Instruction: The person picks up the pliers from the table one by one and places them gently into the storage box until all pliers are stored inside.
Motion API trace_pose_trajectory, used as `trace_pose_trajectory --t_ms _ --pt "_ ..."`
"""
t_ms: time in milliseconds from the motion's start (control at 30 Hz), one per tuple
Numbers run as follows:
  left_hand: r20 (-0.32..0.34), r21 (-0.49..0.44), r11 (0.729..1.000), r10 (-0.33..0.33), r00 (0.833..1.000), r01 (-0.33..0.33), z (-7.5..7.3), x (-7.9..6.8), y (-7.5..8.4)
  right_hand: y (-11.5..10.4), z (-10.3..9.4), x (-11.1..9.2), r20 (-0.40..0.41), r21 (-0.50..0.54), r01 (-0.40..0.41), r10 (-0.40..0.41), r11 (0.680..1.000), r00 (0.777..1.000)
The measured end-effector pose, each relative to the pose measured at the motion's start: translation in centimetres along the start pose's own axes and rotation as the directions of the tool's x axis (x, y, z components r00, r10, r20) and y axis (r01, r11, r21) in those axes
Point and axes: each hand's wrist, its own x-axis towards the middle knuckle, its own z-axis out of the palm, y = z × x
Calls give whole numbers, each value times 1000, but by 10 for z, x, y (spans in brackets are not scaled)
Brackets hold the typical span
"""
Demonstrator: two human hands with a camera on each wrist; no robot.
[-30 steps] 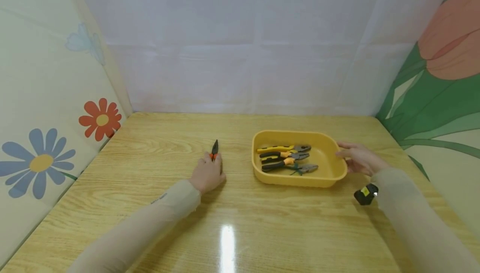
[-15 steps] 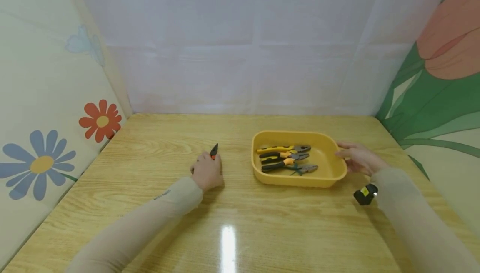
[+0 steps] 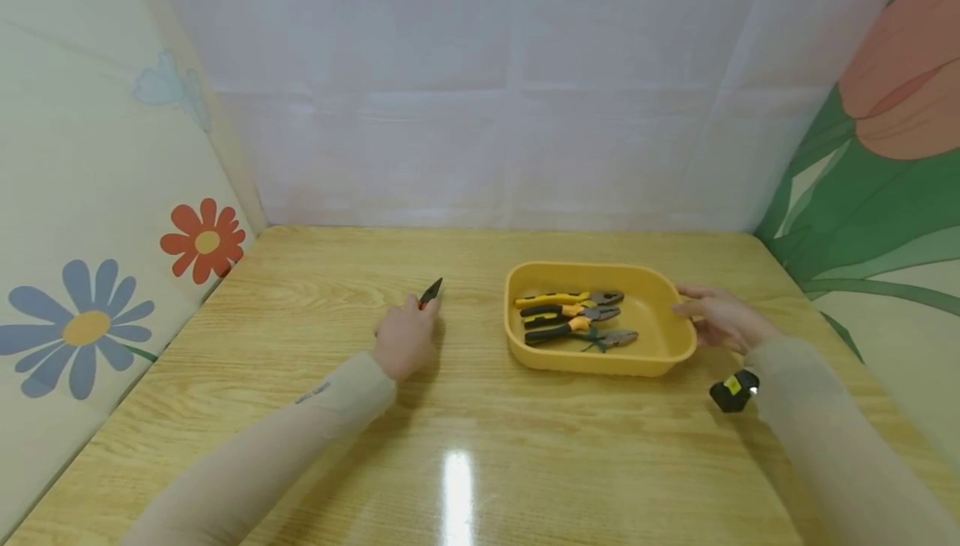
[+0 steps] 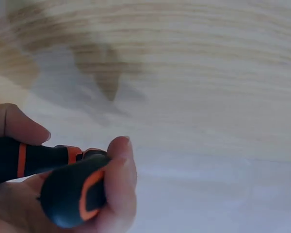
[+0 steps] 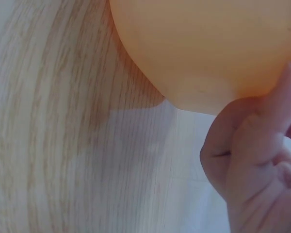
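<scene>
In the head view my left hand (image 3: 405, 338) grips a pair of pliers (image 3: 431, 293), their dark pointed nose showing past my fingers. The left wrist view shows their black handles (image 4: 70, 194) with orange trim, held between curled fingers and thumb above the tabletop. To the right is a yellow plastic bin (image 3: 592, 364) on the table. My right hand (image 3: 723, 319) pinches its right rim, thumb on the inner side; the right wrist view shows fingers (image 5: 252, 141) against the bin wall. Inside lie several pliers, including yellow-handled pliers (image 3: 551, 299) and black-and-orange pliers (image 3: 558, 331).
A small black and yellow tape measure (image 3: 733, 390) sits on the wooden table (image 3: 525, 454) by my right wrist, close to the sleeve. A white sheet (image 3: 480, 129) hangs behind the table, with flower-printed panels on both sides.
My left hand has closed round the pliers, which have come up off the table, their nose tilting further right. The right hand stays on the bin rim.
</scene>
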Motion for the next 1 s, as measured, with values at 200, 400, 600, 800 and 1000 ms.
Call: trace_pose_trajectory --t_ms 200,400,600,800,1000 --pt "-196 -5 999 31 980 -33 -11 -11 -2 -2 1 -1 -15 -8 -16 16 1000 1000" --pt "-356 26 991 130 926 -129 -15 -17 -6 -2 1 -3 -12 -9 -14 14 1000 1000" --pt "-483 110 982 187 855 -152 -19 -20 -2 -3 2 -3 -25 -26 -20 20 999 999" --pt "-544 168 967 254 800 -193 -21 -19 2 -3 3 -3 -30 -31 -23 22 999 999" --pt "-522 123 960 277 806 -250 -22 -18 5 -2 4 -2 -30 -36 -18 17 999 999"
